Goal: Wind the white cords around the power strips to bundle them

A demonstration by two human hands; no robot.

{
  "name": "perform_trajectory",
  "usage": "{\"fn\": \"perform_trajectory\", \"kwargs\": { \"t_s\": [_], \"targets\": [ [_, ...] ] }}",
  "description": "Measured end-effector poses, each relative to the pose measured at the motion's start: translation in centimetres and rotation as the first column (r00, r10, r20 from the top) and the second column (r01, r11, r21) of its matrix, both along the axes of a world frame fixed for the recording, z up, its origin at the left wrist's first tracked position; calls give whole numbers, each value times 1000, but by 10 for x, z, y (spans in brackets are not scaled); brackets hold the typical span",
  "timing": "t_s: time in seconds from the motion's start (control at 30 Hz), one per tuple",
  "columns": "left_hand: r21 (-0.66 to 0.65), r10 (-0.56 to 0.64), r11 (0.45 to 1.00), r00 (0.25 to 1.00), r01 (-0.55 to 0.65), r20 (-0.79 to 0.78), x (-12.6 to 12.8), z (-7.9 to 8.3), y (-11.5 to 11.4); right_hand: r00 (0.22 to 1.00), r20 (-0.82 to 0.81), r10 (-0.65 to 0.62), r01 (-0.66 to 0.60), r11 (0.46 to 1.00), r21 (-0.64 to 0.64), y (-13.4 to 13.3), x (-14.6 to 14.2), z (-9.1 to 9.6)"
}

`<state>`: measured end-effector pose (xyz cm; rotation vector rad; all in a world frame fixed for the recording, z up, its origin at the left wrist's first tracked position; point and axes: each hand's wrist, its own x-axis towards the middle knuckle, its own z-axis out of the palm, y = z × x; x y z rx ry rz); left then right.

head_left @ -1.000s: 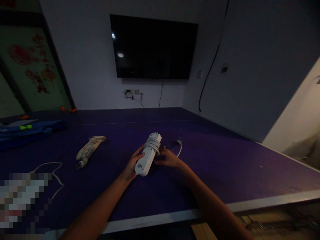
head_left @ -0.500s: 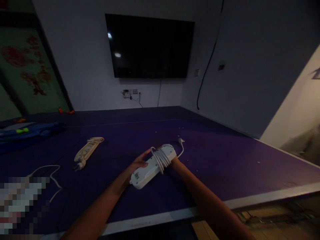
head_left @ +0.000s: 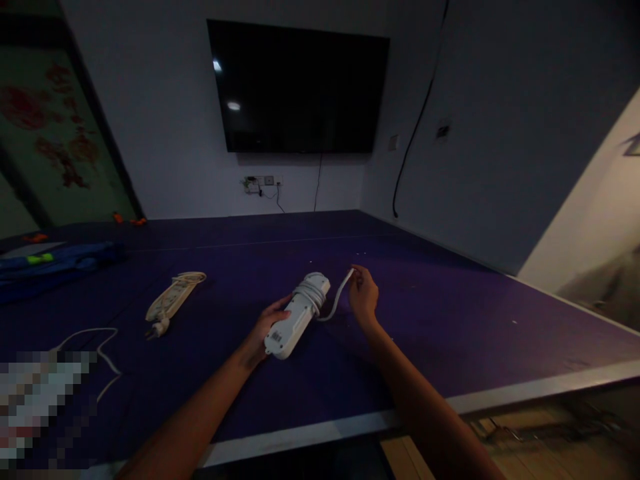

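The left hand (head_left: 271, 325) grips the near end of a white strip (head_left: 291, 329) over the purple table (head_left: 450, 313), its cord (head_left: 340, 298) coiled around the far end. The right hand (head_left: 364, 293) pinches the cord's loose end to the right. A second strip (head_left: 173, 299) lies well left.

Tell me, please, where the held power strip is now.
In the head view, the held power strip is below centre, slightly left, in the left grip, with the right grip to its right.

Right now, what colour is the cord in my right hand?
The cord is white, clearest in the head view.
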<state>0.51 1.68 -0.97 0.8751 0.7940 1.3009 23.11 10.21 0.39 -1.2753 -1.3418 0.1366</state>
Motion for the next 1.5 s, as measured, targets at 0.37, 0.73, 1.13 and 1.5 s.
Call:
{"fn": "perform_trajectory", "kwargs": {
  "t_s": [0.37, 0.73, 1.13, 1.5],
  "targets": [
    [-86, 274, 962, 923, -260, 269, -16, 7, 9, 916, 388, 103, 40, 938, -343, 10, 8, -16],
    [-50, 301, 953, 913, -300, 275, -13, 13, 7, 403, 581, 707, -692, 650, -312, -32, -37, -1],
    [14, 11, 1000, 992, -12, 125, -20, 19, -4, 578, 640, 506, -318, 862, -394, -29, -49, -9],
    [-3, -289, 957, 952, 290, -105, -12, 0, 0, 934, 357, -10, 105, 963, -248, 6, -1, -7]
  ]
}}
